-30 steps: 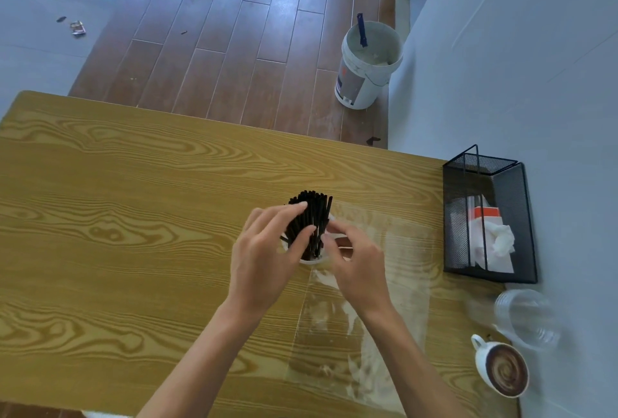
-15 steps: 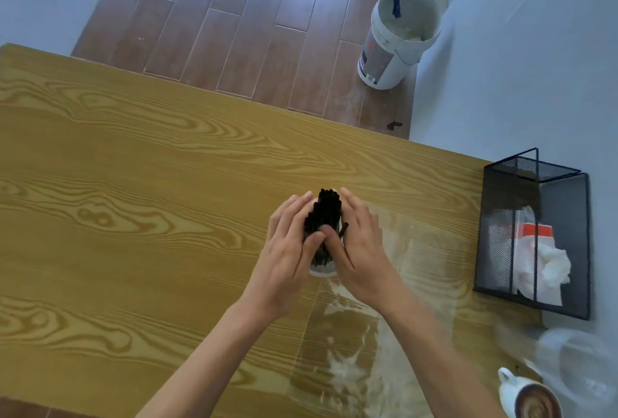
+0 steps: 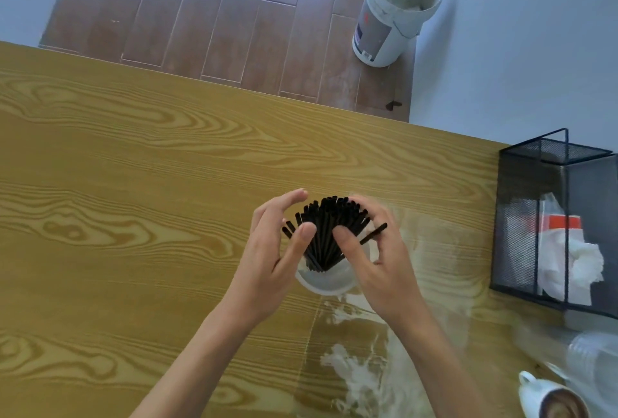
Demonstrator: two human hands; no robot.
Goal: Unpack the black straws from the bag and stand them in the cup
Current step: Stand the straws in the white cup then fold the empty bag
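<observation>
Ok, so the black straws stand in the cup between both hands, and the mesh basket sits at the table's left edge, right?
No: the head view shows the mesh basket at the right edge of the table, not the left. The black straws stand in the cup, between the left hand and the right hand.

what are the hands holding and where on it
The straws, standing in the cup: right hand curls round their upper part; left hand only touches them with its thumb.
</observation>
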